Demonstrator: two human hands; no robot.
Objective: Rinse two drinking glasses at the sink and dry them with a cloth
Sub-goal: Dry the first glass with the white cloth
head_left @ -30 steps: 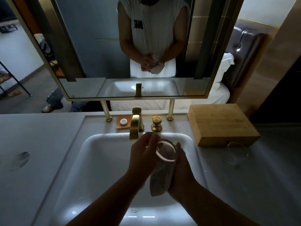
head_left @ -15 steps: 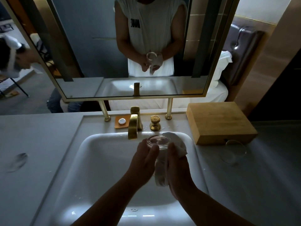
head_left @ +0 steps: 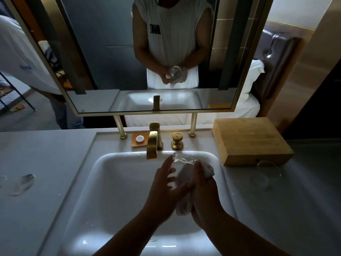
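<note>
Over the white sink point(head_left: 114, 182) I hold a clear drinking glass point(head_left: 181, 163) between both hands, its thick base turned away from me towards the faucet. My left hand point(head_left: 166, 189) grips its left side with the fingers spread. A white cloth point(head_left: 206, 169) is wrapped round its right side, held there by my right hand point(head_left: 204, 198); the cloth's tail hangs below my hands. A second clear glass point(head_left: 265, 175) stands on the counter to the right, in front of the wooden box.
A gold faucet point(head_left: 152, 145) and gold handle point(head_left: 177, 141) stand behind the basin, close to the held glass. A wooden box point(head_left: 249, 139) sits at the right, a small orange soap dish point(head_left: 140, 139) left of the faucet. A mirror point(head_left: 147, 52) hangs above. Wet marks lie on the left counter point(head_left: 36, 163).
The glass has been turned in my hands, from rim towards me to base pointing away. The cloth has shifted from under the glass to its right side.
</note>
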